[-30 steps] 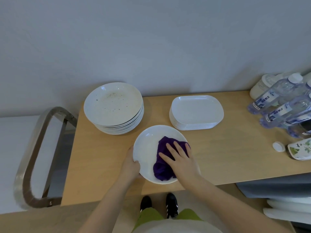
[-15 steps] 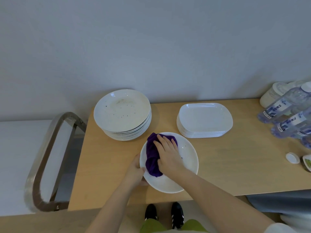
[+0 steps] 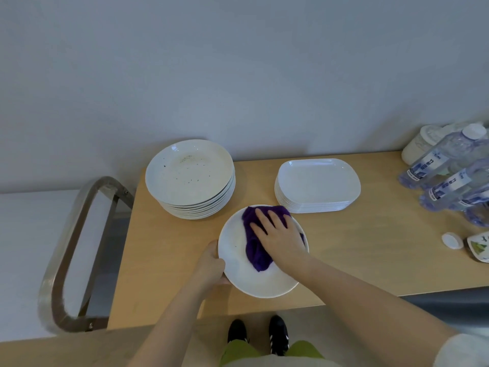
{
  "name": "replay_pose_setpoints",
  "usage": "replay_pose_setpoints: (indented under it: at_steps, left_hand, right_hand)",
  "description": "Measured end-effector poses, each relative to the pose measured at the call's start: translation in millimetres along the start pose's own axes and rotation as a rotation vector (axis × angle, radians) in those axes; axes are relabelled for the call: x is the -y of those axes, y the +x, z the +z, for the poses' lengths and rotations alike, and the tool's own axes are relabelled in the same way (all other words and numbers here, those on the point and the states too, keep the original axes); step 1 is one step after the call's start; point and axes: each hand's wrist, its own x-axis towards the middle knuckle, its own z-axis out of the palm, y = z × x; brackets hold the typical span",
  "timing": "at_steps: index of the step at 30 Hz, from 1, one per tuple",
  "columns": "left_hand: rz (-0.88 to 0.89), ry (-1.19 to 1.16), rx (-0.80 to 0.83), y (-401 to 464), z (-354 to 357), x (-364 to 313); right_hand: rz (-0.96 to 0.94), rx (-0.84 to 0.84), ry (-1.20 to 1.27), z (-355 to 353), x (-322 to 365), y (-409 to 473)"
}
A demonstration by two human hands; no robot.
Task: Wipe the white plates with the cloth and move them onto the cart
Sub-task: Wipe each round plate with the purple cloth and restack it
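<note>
A round white plate (image 3: 239,276) lies near the front edge of the wooden table (image 3: 357,247). My left hand (image 3: 211,263) grips its left rim. My right hand (image 3: 280,234) lies flat, fingers straight, pressing a purple cloth (image 3: 255,256) onto the plate's upper right part. Behind it on the left stands a stack of round white plates (image 3: 190,178); the top one carries dark specks. A stack of white rounded-rectangular plates (image 3: 317,184) stands at the back right. The cart's metal handle (image 3: 66,250) shows at the left.
Several water bottles (image 3: 449,170) and a white lidded jar (image 3: 426,144) crowd the table's far right. A white bottle cap (image 3: 452,241) and a small patterned dish (image 3: 479,247) lie in front of them. A grey wall runs behind the table.
My right hand has slid the cloth from the plate's left side to its upper right. One second ago it was at the plate's lower middle. My left hand keeps its grip on the rim.
</note>
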Motion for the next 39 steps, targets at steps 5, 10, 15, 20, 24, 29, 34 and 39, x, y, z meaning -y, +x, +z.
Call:
replay_pose_setpoints:
  at_steps: [5, 10, 15, 20, 24, 29, 34, 39]
  left_hand:
    - [0.060, 0.100, 0.003, 0.2, 5.5, -3.7]
    - [0.011, 0.034, -0.035, -1.6, 4.1, -1.6]
    - [-0.054, 0.019, -0.031, -3.1, -2.5, -1.8]
    - [-0.069, -0.031, 0.010, -5.0, -6.9, -1.9]
    - [-0.077, -0.192, 0.023, -7.4, -5.9, -0.5]
    - [-0.238, -0.427, -0.047, -3.7, -3.7, -3.7]
    - [-0.117, -0.125, -0.056, 3.7, -1.4, 1.3]
    - [0.030, 0.098, -0.111, 8.4, 9.0, 0.5]
  right_hand:
    - [0.225, 0.115, -0.031, -6.8, 1.8, -27.6]
    - [0.385, 0.211, 0.178, -8.9, 22.0, -36.0]
    - [0.444, -0.010, 0.589, -9.9, 28.4, -1.4]
    - [0.272, -0.080, 0.720, -17.0, 45.5, 23.9]
    - [0.006, -0.054, 0.662, -9.1, 48.6, 10.7]
    - [-0.126, 0.023, 0.646, -8.0, 46.4, -14.2]
    - [-0.275, 0.051, 0.476, -6.9, 32.0, -40.1]
    - [-0.322, 0.077, 0.325, -5.8, 1.6, -61.5]
